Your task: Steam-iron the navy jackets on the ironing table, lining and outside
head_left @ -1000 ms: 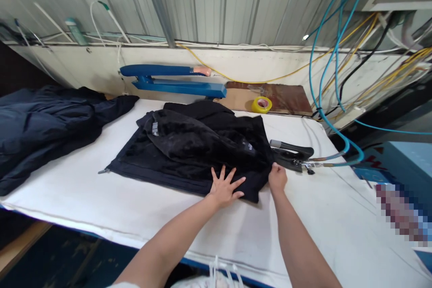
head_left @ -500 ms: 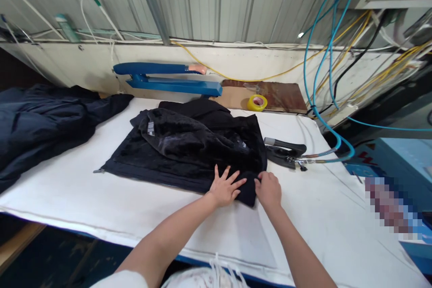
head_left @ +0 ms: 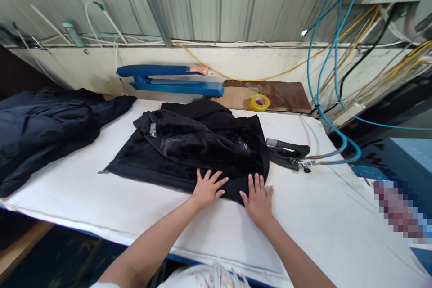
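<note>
Left hand (head_left: pixel 208 189) and right hand (head_left: pixel 259 198), both yours, lie open and spread, gripping nothing, on the near edge of the black plush-lined jacket (head_left: pixel 189 139) mid-frame; its long axis runs leftward from your right hand, the one nearer its right end.

A yellow tape roll (head_left: pixel 258 108) lies on a brown board (head_left: pixel 290 95).

This is a workshop, apparently one for pressing clothes: an iron (head_left: pixel 288 149) fed by blue hoses (head_left: pixel 351 160) rests on a long, white-covered desk (head_left: pixel 135 211) beside a black garment (head_left: pixel 189 139). A blue stand (head_left: pixel 175 87) shaped like a sleeve board, loose yellow cables (head_left: pixel 243 79) and a ribbed metal wall (head_left: pixel 199 0) suggest industrial premises.
</note>
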The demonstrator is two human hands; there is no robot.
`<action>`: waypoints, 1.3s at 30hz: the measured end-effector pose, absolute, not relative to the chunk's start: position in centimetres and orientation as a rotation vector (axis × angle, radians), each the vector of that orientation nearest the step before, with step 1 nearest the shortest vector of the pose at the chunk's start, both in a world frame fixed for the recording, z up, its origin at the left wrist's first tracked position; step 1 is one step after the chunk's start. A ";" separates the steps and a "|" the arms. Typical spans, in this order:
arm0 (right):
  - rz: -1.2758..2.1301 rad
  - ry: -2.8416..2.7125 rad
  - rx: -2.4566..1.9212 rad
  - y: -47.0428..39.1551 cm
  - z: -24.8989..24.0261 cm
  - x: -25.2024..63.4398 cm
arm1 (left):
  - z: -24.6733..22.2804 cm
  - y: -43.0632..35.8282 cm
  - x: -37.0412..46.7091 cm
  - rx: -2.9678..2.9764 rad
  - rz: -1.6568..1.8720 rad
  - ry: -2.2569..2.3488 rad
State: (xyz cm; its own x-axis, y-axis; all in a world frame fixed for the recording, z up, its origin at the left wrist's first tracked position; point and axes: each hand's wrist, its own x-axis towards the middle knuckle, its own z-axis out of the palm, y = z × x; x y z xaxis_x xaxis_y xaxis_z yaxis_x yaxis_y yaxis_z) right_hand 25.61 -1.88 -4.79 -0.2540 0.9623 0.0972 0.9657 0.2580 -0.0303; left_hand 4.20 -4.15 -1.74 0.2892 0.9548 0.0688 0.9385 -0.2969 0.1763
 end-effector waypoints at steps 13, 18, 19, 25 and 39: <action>0.187 -2.591 -1.766 1.8 -0.7 26.1 | -1.6 -2.8 4.0 2.118 0.119 2.053; -0.145 -2.430 -1.899 13.0 5.0 32.2 | -1.6 -3.0 4.1 2.132 0.140 2.072; -0.060 -2.469 -1.979 15.0 5.6 33.3 | -1.5 -3.0 4.1 2.133 0.141 2.075; 0.562 -2.697 -2.076 18.1 5.5 35.9 | -1.4 -3.1 4.0 2.123 0.169 2.078; 0.584 -2.815 -1.807 6.4 10.5 32.9 | -1.8 -6.1 0.2 2.107 0.601 2.128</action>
